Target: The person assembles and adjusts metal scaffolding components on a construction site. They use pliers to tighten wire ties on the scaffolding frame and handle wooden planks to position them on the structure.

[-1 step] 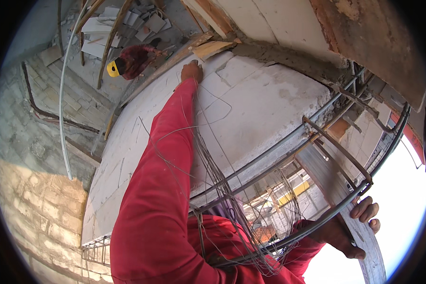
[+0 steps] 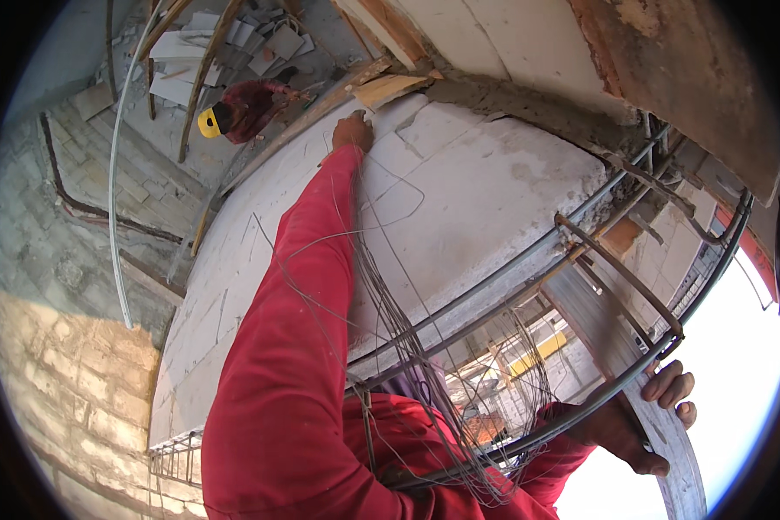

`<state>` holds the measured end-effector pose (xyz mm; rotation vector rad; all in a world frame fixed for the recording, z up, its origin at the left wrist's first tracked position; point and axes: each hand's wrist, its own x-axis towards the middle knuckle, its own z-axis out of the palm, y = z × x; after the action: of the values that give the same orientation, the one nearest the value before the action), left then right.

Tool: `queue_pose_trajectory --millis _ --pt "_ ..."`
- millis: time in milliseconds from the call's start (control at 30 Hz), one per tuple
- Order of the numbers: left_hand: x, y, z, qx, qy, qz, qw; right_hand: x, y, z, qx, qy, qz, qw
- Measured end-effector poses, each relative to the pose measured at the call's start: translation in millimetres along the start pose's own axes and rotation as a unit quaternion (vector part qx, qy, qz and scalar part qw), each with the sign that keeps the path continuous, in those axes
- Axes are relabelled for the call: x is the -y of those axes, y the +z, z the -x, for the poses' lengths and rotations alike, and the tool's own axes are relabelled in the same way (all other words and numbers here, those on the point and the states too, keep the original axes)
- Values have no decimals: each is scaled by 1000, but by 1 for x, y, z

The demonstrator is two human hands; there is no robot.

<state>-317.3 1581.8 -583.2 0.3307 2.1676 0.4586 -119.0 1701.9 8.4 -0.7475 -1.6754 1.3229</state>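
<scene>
My left arm in its red sleeve stretches across the pale block wall [image 2: 494, 186]. At the wall's far top edge rests my left hand [image 2: 353, 132], its fingers curled; whatever they may hold is hidden. At the lower right, my right hand [image 2: 637, 425] grips a long grey plank [image 2: 663, 433], with fingers over one side and the thumb on the other. The plank passes behind the steel reinforcing bars [image 2: 620, 269]. A loose bundle of thin tie wire [image 2: 390, 303] hangs beside my left sleeve and over the bars.
Below on the left, a person in a yellow-and-black cap [image 2: 238, 113] bends over near broken white slabs [image 2: 182, 65]. Wooden poles [image 2: 201, 82] stand nearby. A short board [image 2: 390, 88] lies by my left hand. Bright open sky borders my right hand.
The person below has shifted very slightly to the right. Both my hands stay where they were.
</scene>
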Motion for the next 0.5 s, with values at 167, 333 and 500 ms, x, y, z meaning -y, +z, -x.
queue_pose_trajectory --millis 167,333,500 --pt "-3 -3 -3 -55 82 -63 993 -4 0 0 -15 -7 11 1000" --pt "-18 -17 -14 6 32 -107 994 -6 4 1 -49 -22 41 998" --pt "-32 -21 -18 8 56 -161 985 -7 8 0 -54 -35 38 997"
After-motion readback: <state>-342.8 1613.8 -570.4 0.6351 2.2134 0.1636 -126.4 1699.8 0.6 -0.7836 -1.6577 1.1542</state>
